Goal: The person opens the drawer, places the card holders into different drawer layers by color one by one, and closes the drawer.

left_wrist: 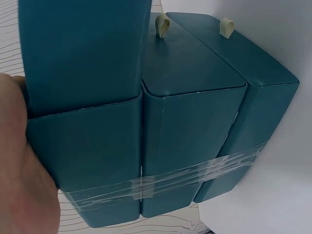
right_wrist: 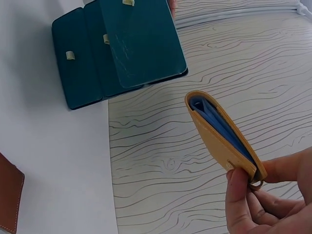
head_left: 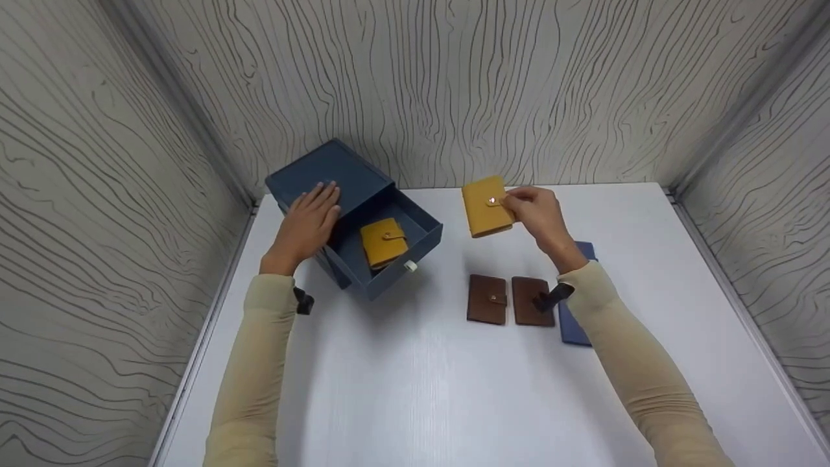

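A dark teal drawer box (head_left: 324, 170) stands at the back left, its top drawer (head_left: 421, 245) pulled out. Flat on the box's top rests my left hand (head_left: 311, 217), fingers straight and spread. Inside the drawer lies a yellow card wallet (head_left: 382, 243) with a snap strap. My right hand (head_left: 537, 214) pinches a second yellow card wallet (head_left: 485, 209) by its strap edge, above the table and right of the drawer. In the right wrist view that wallet (right_wrist: 219, 141) shows blue inner sleeves between thumb and fingers.
Two brown wallets (head_left: 487, 299) lie side by side on the white table (head_left: 402, 389). Beneath the right forearm, a blue flat item (head_left: 574, 331) is partly hidden. Clear tape (left_wrist: 165, 185) wraps the box's side; two lower drawers (left_wrist: 204, 58) are closed. Patterned panels (head_left: 415, 84) enclose the table.
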A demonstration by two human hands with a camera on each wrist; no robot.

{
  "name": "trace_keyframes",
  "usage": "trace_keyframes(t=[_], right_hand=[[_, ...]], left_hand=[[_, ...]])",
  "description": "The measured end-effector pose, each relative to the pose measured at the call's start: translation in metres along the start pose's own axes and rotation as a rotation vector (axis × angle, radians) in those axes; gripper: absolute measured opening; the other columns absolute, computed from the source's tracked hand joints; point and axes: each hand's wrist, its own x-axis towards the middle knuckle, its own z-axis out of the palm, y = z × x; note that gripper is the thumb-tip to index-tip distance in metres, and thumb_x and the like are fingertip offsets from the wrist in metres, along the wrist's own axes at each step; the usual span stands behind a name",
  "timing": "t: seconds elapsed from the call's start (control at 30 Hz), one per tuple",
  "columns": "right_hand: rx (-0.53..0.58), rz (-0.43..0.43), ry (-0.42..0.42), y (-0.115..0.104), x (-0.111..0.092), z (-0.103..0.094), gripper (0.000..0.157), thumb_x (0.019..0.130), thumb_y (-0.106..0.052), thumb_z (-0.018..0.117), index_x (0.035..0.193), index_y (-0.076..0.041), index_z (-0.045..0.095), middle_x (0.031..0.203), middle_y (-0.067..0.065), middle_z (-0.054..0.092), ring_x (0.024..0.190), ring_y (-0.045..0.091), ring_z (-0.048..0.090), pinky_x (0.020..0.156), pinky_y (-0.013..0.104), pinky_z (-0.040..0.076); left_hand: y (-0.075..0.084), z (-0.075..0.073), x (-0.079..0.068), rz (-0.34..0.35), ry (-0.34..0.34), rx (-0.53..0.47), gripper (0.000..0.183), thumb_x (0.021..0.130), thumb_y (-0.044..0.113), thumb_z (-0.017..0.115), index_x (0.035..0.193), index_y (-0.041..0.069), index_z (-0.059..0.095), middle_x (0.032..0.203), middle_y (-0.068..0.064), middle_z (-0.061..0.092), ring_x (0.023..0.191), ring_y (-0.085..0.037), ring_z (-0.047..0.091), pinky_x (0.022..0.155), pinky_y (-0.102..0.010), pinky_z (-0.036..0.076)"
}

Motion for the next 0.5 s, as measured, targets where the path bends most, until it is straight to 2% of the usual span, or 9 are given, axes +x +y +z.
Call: trace_keyframes(t=[0.5], right_hand=[[0.049, -0.049, -0.031, -0.0099, -0.0018, 0.0078, 0.039, 0.106, -0.022, 0.063, 0.134, 0.006, 0.069, 0.122, 0.019, 0.07, 0.092, 0.012, 0.07, 0.076, 0.015, 0.059]], left_hand=[[0.001, -0.0009, -0.0008, -0.005, -0.003, -0.005, 0.057, 0.119, 0.039, 0.027, 0.17, 0.013, 0.028, 0.178, -0.006, 0.024, 0.167, -0.03, 0.018, 0.137, -0.053, 0.01]])
